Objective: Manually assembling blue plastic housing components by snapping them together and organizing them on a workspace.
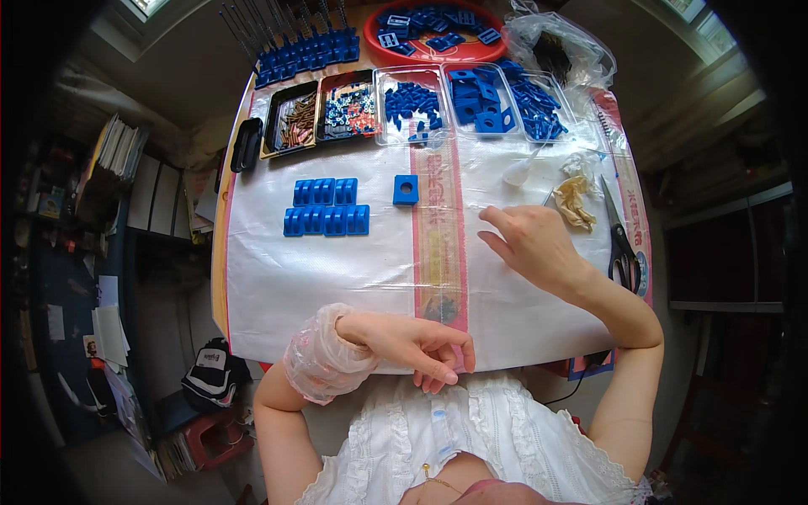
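My right hand (532, 240) hovers over the right half of the table, its index finger and thumb apart with nothing visible between them. Close to my body, at the table's front edge, my left hand (414, 343) hangs loosely, fingers slightly spread and holding nothing I can see. A frilled translucent sleeve cover (324, 362) wraps the left wrist. Left of my right fingertips lies a single blue square plastic piece with a round hole (406, 200). Further left, several blue ribbed plastic pieces (313, 222) stand side by side in two rows.
At the back are a tray of brass-coloured screws (299, 119), a tray of small metal and red parts (347, 108), clear tubs (379, 101) of blue pieces, a red basin (370, 42) and upright rods in blue bases (307, 55). Scissors (621, 240) and crumpled beige material (574, 204) lie right.
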A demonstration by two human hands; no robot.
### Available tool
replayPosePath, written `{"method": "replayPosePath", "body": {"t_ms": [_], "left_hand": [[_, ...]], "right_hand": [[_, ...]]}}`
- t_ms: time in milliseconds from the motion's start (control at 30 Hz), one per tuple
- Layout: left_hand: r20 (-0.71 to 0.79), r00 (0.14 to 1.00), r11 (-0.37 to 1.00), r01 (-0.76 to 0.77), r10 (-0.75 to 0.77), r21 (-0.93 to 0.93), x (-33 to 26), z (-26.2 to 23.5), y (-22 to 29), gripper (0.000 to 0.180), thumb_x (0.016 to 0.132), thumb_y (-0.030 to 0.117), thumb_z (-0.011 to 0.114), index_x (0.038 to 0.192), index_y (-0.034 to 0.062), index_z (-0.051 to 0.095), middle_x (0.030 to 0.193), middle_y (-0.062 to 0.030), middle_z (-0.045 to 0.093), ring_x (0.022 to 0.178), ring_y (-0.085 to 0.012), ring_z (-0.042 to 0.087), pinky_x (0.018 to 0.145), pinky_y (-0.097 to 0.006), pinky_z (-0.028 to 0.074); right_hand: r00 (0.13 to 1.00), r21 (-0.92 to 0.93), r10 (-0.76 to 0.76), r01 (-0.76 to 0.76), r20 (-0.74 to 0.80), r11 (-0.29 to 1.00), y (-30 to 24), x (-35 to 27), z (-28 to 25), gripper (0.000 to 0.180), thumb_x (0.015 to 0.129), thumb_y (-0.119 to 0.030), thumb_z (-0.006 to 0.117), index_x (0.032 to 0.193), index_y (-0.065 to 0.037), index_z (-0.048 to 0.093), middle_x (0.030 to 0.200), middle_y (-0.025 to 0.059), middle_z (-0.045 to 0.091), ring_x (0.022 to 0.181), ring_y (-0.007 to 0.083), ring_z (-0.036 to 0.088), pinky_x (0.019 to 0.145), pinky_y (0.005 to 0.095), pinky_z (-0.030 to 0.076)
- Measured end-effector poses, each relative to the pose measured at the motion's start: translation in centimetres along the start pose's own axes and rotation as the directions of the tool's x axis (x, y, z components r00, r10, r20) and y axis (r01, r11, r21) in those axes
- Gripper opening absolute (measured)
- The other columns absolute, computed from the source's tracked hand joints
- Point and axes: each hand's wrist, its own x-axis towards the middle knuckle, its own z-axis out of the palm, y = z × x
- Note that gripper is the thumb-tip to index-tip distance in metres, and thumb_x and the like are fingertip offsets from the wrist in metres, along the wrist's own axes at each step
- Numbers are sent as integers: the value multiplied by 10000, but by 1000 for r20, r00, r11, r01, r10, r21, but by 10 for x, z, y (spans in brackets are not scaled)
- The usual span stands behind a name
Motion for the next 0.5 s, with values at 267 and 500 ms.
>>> {"method": "replayPosePath", "body": {"t_ms": [267,500], "left_hand": [[-31,1000,1000,-2,2,-3,1,1,4,402,1084,259,627,1384,15,519,882,-32,670,839,-110,663,757,-269,534],[-76,997,999,-29,26,-44,-2,-5,3,423,1078,220,633,1416,-1,506,874,-22,638,862,-116,666,762,-265,529]], "right_hand": [[966,199,237,-254,105,946,22,-55,-1,269,956,-302,730,937,-45,652,820,158,702,763,343,700,691,446,527],[946,272,324,-313,5,910,14,-102,-22,175,894,-123,748,1044,-50,696,832,122,679,708,261,662,668,399,515]]}}
